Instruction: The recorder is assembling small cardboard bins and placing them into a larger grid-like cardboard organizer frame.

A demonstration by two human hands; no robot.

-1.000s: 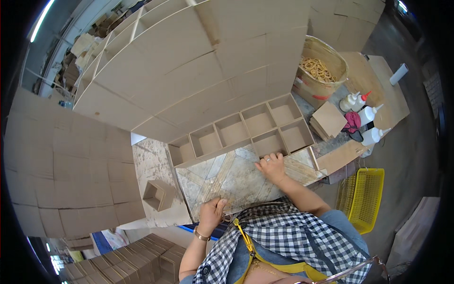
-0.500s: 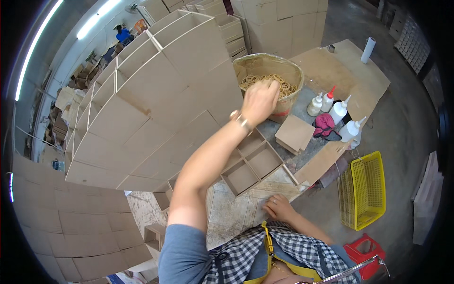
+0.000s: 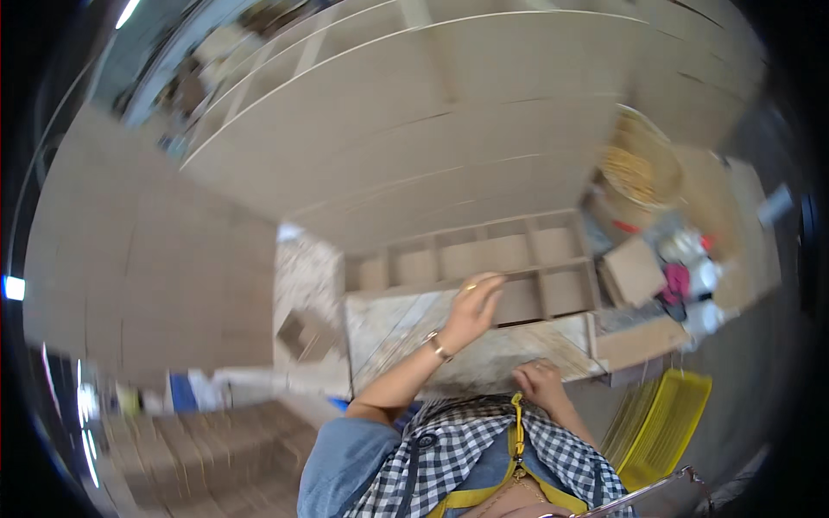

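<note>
Tray (image 3: 566, 292) is lying along the table (image 3: 389, 326), front edge right by the left hand (image 3: 475, 309). Those fingers look bent, but with the blur I can't tell if they're pinching anything. Right hand (image 3: 540, 380) is down by the table's near edge, fingers curled, can't tell if they've got hold of something. Imo keep the left wrist up off the dividers and use the right to steady the tray. Further out: bucket (image 3: 620, 210) of bands (image 3: 629, 175), boards (image 3: 635, 270), big rack (image 3: 389, 147) behind.
</note>
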